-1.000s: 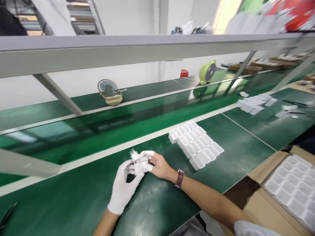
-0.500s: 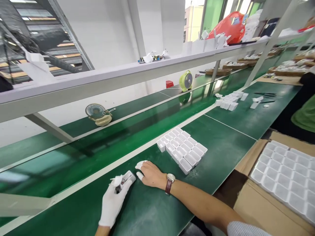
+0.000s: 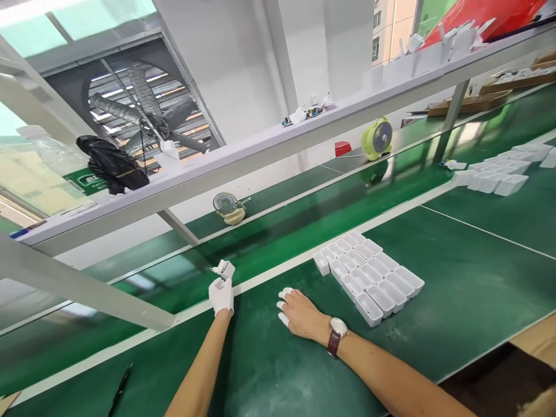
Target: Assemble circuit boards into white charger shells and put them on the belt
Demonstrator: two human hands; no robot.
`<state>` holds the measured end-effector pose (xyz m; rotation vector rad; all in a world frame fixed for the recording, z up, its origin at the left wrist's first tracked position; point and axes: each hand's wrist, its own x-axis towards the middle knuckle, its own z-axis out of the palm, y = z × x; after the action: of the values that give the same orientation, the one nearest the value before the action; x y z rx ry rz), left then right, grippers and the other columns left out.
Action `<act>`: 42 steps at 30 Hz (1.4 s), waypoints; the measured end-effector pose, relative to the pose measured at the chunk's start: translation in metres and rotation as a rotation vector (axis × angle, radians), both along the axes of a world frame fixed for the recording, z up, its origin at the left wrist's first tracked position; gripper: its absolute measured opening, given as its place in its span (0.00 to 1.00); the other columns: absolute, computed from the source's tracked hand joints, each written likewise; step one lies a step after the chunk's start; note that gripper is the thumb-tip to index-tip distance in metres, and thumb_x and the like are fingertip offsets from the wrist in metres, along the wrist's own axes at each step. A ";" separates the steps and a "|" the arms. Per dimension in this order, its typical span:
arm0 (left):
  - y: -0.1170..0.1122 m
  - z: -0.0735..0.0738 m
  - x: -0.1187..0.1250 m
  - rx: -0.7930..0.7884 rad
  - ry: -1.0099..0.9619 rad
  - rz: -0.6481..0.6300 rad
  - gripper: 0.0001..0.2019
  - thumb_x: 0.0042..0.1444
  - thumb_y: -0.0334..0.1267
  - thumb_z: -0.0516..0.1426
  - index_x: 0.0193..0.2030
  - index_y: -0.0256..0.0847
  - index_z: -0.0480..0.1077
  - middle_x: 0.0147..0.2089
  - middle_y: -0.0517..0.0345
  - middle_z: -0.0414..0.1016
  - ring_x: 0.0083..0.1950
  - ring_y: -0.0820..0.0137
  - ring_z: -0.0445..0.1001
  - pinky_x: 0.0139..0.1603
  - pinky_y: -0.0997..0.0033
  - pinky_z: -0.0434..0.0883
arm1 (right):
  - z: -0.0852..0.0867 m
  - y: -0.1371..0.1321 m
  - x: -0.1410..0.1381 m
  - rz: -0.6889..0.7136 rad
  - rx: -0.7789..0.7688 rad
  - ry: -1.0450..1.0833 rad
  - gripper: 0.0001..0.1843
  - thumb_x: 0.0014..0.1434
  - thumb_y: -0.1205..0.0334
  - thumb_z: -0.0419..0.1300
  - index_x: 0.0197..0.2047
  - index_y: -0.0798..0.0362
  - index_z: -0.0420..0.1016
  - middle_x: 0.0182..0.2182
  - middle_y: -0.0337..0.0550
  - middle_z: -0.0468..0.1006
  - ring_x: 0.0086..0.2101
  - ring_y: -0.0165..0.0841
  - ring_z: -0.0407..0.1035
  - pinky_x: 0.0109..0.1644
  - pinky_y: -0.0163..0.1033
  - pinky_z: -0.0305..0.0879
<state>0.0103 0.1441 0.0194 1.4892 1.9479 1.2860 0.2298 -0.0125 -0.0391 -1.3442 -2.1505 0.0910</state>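
Note:
My left hand [image 3: 222, 295], in a white glove, is closed around a small white plastic case [image 3: 225, 269] with a white piece projecting from its left side. It is held up over the near edge of the green conveyor belt. My right hand [image 3: 303, 313] wears white finger cots and a wristwatch. It rests palm down on the green tabletop with its fingers stretched out, holding nothing. To its right stand rows of open white plastic cases [image 3: 369, 272], packed side by side. What lies inside the held case cannot be made out.
A white rail [image 3: 278, 269] separates the tabletop from the belt. A black pen-like tool [image 3: 120, 389] lies at the lower left. More white cases [image 3: 499, 174] stand at the far right. A slanted post [image 3: 87, 289] and a raised shelf [image 3: 260, 145] cross the scene. Two small fans stand beyond the belt.
My left hand has moved forward from the tabletop to the belt's edge with the white case. My right hand stays on the table. The view has swung left.

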 end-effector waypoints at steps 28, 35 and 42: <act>-0.057 0.034 0.068 0.065 0.660 -0.816 0.13 0.64 0.46 0.52 0.38 0.44 0.76 0.37 0.56 0.77 0.38 0.65 0.76 0.42 0.68 0.71 | 0.005 0.012 0.003 0.018 0.048 -0.121 0.13 0.62 0.59 0.57 0.46 0.58 0.76 0.50 0.57 0.75 0.51 0.47 0.68 0.59 0.53 0.64; -0.106 0.024 0.025 -0.061 0.734 -0.691 0.10 0.61 0.41 0.56 0.45 0.46 0.77 0.37 0.56 0.74 0.36 0.66 0.74 0.41 0.67 0.71 | 0.000 0.003 0.004 0.028 -0.004 -0.118 0.14 0.67 0.60 0.54 0.49 0.58 0.76 0.53 0.57 0.74 0.56 0.48 0.66 0.61 0.54 0.62; -0.281 0.043 0.021 -0.214 0.264 -0.851 0.13 0.65 0.42 0.53 0.35 0.46 0.78 0.35 0.57 0.78 0.38 0.68 0.75 0.45 0.69 0.72 | -0.008 -0.010 0.010 0.091 0.011 -0.164 0.16 0.69 0.64 0.51 0.52 0.60 0.76 0.53 0.61 0.75 0.56 0.49 0.65 0.61 0.55 0.62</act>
<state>0.0311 -0.1373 0.0625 2.0950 1.2447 0.5108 0.2393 -0.0222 -0.0475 -1.2869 -2.3452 0.0056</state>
